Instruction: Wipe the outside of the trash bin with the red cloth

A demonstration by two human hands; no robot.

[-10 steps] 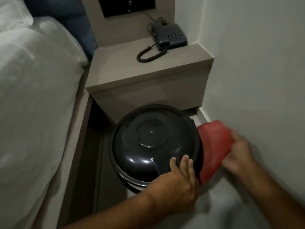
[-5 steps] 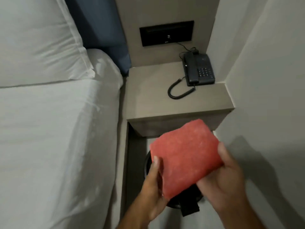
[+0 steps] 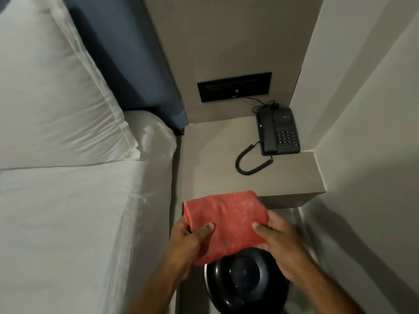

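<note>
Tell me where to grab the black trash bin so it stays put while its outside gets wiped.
Press the left hand down from above on the trash bin's domed lid. That lid faces up and is in view; the sides stay free for the red cloth.

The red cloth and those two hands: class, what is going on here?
A person holds a folded red cloth in both hands, the left hand at one edge and the right hand at the other. It is held up above the black trash bin, which stands on the floor below the nightstand. The cloth is not on the bin.
</note>
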